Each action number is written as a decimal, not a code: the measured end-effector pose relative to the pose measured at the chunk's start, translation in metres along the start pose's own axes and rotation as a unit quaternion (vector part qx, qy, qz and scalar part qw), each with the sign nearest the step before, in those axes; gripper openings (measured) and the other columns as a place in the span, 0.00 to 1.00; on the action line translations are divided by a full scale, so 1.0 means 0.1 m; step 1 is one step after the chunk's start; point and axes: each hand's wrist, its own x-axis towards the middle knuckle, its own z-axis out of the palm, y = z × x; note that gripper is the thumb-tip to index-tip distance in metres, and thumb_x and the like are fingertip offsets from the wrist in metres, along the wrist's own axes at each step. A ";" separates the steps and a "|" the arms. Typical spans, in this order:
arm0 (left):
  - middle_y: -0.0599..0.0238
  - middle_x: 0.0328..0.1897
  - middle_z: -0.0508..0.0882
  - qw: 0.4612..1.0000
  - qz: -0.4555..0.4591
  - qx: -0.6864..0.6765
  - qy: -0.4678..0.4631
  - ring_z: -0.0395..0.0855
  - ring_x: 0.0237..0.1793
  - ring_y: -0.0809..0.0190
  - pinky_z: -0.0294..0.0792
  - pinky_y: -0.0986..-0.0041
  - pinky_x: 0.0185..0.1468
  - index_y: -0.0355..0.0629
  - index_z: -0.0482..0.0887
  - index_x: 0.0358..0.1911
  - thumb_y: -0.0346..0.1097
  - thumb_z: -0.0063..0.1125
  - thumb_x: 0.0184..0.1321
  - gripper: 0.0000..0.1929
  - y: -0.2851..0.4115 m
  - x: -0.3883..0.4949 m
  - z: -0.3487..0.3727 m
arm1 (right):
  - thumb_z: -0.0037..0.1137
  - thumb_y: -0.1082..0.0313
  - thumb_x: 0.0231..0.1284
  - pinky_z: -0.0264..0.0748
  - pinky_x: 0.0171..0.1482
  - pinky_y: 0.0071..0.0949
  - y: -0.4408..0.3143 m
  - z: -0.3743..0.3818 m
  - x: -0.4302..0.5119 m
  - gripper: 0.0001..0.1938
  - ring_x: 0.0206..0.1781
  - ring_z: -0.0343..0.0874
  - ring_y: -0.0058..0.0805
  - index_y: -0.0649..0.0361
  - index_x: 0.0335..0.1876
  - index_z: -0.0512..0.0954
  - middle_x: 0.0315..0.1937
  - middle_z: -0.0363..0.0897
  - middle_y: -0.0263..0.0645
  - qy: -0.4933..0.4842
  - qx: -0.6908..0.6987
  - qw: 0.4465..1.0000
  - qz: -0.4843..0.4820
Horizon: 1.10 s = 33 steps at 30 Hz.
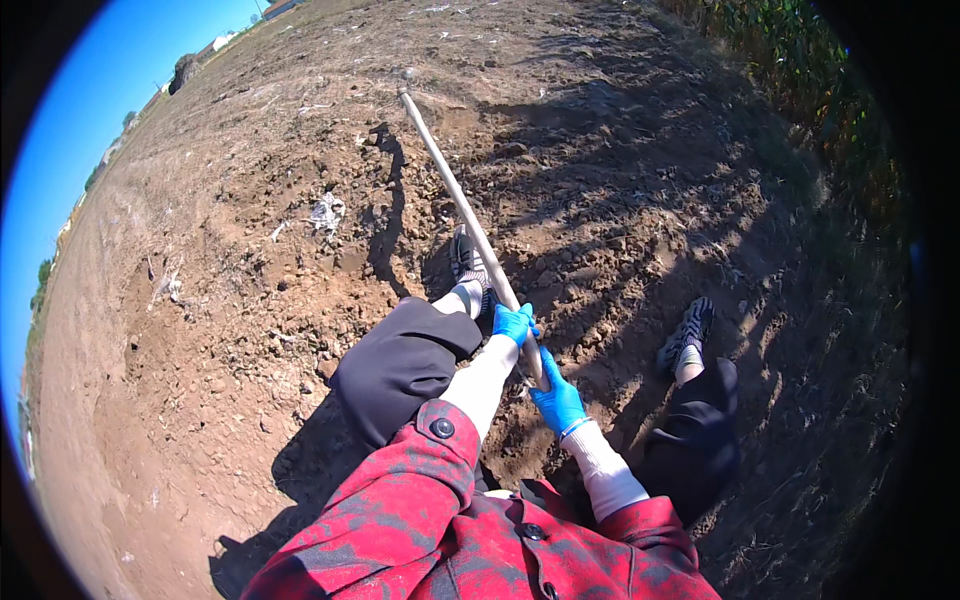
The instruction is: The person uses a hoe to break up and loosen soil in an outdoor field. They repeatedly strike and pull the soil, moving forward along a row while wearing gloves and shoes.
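Observation:
A long wooden handle slants up and away from me over the soil, its far end raised above the ground. Something small sits at that far end, too unclear to name. My left hand, in a blue glove, is closed around the shaft. Just below it, near the handle's butt, my right hand grips the same shaft, also in a blue glove. A dark shadow of the tool falls on the dirt to the left of the shaft.
Broken, cloddy soil surrounds my two striped shoes. A scrap of whitish plastic film lies left of the handle. Tall green plants border the shaded right side. Low buildings and trees stand on the horizon at upper left.

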 end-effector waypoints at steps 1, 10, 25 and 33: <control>0.63 0.18 0.76 0.998 0.000 -0.064 0.023 0.75 0.15 0.63 0.70 0.71 0.19 0.37 0.68 0.34 0.33 0.57 0.54 0.11 0.03 -0.14 0.04 | 0.50 0.68 0.51 0.72 0.37 0.34 -0.08 -0.08 -0.18 0.36 0.36 0.79 0.46 0.38 0.67 0.50 0.33 0.76 0.57 -0.007 -0.056 0.998 0.030; 0.67 0.12 0.70 0.972 -0.117 -0.201 -0.017 0.68 0.11 0.66 0.65 0.75 0.16 0.40 0.72 0.21 0.26 0.53 0.48 0.04 -0.16 -0.36 -0.17 | 0.52 0.72 0.49 0.71 0.38 0.23 0.25 -0.01 -1.38 0.35 0.37 0.80 0.31 0.48 0.66 0.56 0.45 0.75 0.48 -0.042 -0.039 0.984 0.168; 0.63 0.27 0.73 0.976 0.210 -0.055 0.018 0.73 0.18 0.67 0.66 0.78 0.19 0.49 0.35 0.66 0.28 0.51 0.57 0.41 0.67 -0.09 -0.13 | 0.50 0.61 0.55 0.72 0.37 0.38 -0.38 0.32 0.61 0.36 0.36 0.78 0.52 0.31 0.67 0.45 0.31 0.76 0.57 0.026 -0.014 0.999 0.022; 0.60 0.23 0.75 0.998 0.007 0.052 0.038 0.74 0.15 0.63 0.68 0.72 0.15 0.35 0.62 0.44 0.24 0.53 0.51 0.18 0.10 0.28 0.01 | 0.49 0.68 0.49 0.72 0.41 0.32 -0.01 0.30 0.51 0.38 0.42 0.78 0.46 0.36 0.67 0.49 0.42 0.75 0.56 -0.005 0.027 0.994 0.110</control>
